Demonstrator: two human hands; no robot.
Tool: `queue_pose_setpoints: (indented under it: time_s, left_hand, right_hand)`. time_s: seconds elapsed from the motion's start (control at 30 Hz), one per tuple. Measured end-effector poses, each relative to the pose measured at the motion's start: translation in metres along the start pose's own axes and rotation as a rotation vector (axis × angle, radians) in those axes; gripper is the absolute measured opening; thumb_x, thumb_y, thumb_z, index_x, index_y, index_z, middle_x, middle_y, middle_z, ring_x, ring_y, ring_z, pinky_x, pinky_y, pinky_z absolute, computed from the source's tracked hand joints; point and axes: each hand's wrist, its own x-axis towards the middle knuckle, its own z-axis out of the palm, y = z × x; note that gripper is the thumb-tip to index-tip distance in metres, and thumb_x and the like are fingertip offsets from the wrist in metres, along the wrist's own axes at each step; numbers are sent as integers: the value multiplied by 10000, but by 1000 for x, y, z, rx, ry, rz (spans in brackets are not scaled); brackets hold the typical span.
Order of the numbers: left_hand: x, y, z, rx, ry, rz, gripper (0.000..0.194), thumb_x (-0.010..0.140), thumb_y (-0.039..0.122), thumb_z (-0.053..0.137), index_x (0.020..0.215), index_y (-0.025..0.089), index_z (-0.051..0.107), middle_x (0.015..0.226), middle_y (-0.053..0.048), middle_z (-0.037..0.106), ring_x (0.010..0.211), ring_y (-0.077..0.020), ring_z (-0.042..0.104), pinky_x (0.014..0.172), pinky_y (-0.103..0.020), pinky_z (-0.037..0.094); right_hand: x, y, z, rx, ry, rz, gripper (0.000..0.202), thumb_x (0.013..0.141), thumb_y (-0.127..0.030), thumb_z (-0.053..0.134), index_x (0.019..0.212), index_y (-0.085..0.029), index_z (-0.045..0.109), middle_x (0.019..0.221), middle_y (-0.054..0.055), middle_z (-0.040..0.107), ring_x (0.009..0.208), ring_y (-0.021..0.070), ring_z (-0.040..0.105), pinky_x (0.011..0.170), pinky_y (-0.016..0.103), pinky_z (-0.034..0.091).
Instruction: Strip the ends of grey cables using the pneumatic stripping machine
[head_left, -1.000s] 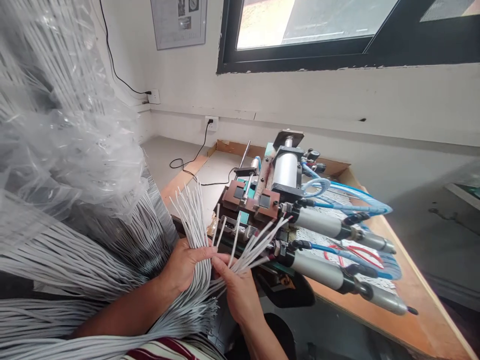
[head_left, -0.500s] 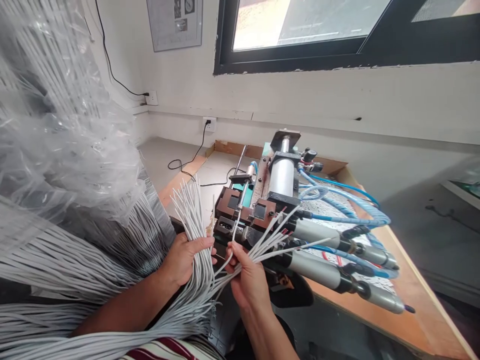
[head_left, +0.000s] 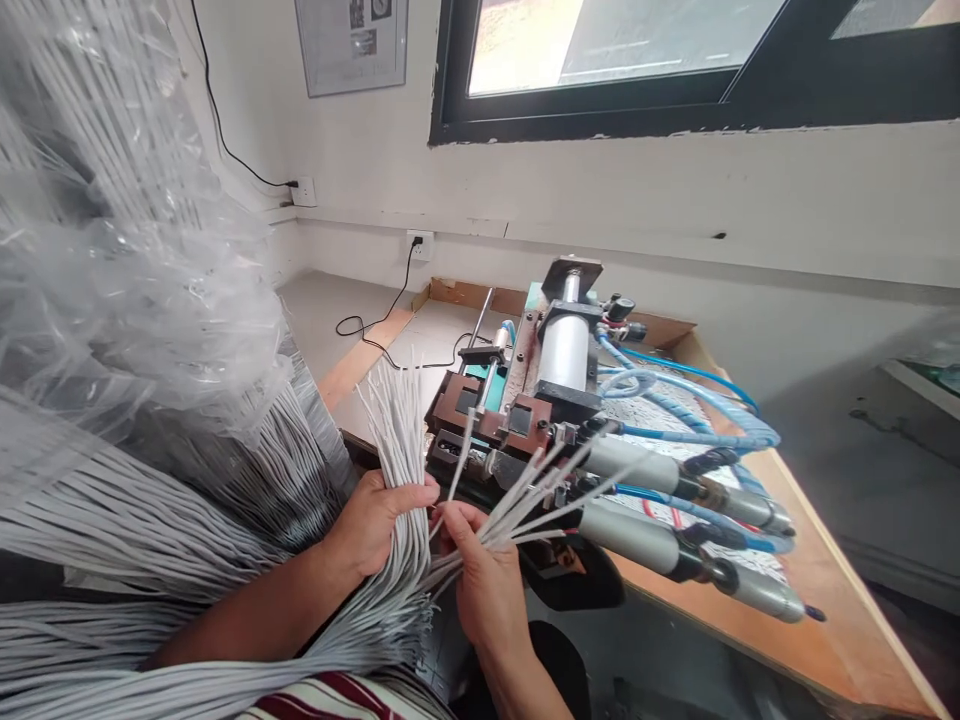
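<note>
Thick bundle of grey wires upright in left hand, fingers curled close round it, free ends fanned above. Right hand nearly closed — holds thinner spread of wires, ends splayed rightward; single wire rising at its fingertips. Hands nearly meeting, in front of machine with metal cylinders on wooden bench. Plastic-wrapped wire mass at far left — window above on wall.

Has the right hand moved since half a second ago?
Yes: judged against the machine's silver cylinder, the right hand has shifted left and slightly down in view.
</note>
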Motion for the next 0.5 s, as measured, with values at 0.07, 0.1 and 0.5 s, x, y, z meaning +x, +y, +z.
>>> queue_pose_setpoints:
  time_s: [0.07,0.1,0.5]
  left_hand:
    - [-1,1,-1,3,23,-36,161,555,188,732,671,117,647,594,-16,610,576,-136,571,575,-289,487]
    - [-1,1,-2,8,35,-45,166,557,195,730,678,120,646,587,-15,606,579,-140,572,574,-296,492]
    - [-5,-1,1,70,-2,113,140,566,174,719,675,124,646,537,3,603,482,-115,541,519,-250,455]
  right_hand:
    - [-2,2,-1,61,67,18,229,672,-374,682,656,-148,648,573,-2,562,525,105,405,503,235,307]
    - [-2,1,-1,85,86,33,230,663,-368,687,646,-143,645,577,4,567,520,103,402,492,231,302]
    - [8,-18,6,264,83,208,213,555,-308,757,647,-139,666,540,-12,547,504,83,410,468,191,320]
